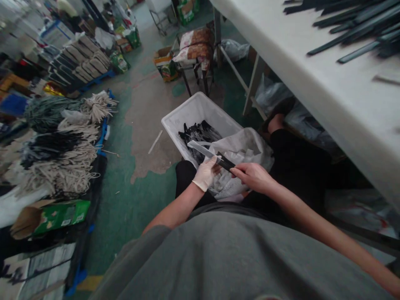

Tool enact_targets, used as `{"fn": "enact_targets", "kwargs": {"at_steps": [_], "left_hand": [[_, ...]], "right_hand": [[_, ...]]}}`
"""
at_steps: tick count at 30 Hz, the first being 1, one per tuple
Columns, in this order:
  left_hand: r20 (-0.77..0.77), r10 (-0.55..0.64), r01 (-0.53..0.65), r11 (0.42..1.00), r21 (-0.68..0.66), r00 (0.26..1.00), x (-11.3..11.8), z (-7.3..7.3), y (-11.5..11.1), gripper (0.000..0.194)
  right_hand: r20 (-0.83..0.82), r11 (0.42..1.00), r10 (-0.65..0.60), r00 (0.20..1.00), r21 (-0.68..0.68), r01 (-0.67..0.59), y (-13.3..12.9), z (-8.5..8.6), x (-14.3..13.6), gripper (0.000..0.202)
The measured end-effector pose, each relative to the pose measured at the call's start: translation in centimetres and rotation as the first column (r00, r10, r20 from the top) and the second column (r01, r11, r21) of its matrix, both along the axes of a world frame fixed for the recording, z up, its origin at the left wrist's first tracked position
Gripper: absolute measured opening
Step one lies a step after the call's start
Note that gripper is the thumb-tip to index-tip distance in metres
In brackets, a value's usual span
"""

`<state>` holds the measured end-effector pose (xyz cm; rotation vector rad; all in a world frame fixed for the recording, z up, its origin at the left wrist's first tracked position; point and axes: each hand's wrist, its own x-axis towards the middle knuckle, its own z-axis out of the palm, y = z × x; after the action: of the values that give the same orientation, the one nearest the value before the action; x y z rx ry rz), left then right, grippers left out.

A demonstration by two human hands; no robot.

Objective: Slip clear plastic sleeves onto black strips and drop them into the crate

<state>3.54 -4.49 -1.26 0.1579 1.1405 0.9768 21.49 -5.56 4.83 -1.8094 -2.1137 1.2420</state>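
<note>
My left hand (pixel 206 172), in a whitish glove, is closed round a pale flat strip (pixel 200 148) that points up and to the left. Bare and pinched, my right hand (pixel 251 176) grips the lower right end of a black strip (pixel 225 161). The two strips meet at my left fingers; whether they are joined is hidden. Beyond the hands is a white plastic bin (pixel 171 118) holding a heap of black strips (pixel 200 132). A translucent plastic bag (pixel 250 141) with pale pieces in it lies against the bin's near right side.
A white table (pixel 290 71) with dark strips (pixel 359 31) runs along the right. Past the bin stands a stool with a patterned cushion (pixel 195 46). Bundles of cords (pixel 59 162) lie on a blue pallet at left. One pale strip (pixel 155 142) is on the floor.
</note>
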Motion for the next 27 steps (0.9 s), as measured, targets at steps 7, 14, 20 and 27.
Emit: {"fn": "enact_targets", "kwargs": {"at_steps": [7,14,20,27], "left_hand": [[0.038,0.169,-0.170,0.985,0.025,0.985,-0.5,0.4,0.6,0.021],[0.118,0.084,-0.095,0.991,0.094,0.990,0.2,0.2,-0.4,0.026],[0.068,0.189,-0.192,0.980,0.045,0.980,-1.5,-1.0,0.3,0.024],[0.084,0.095,-0.102,0.991,0.090,0.992,-0.1,-1.8,-0.3,0.028]], "right_hand": [[-0.077,0.995,0.051,0.996,0.087,-0.044,-0.2,-1.1,0.3,0.040],[-0.076,0.980,0.029,0.997,0.199,-0.013,0.8,-1.3,-1.1,0.035],[-0.013,0.987,0.047,0.999,0.152,-0.045,0.2,-1.7,-0.5,0.038],[-0.021,0.993,0.029,0.999,0.111,-0.026,0.3,-1.9,-0.4,0.036]]}}
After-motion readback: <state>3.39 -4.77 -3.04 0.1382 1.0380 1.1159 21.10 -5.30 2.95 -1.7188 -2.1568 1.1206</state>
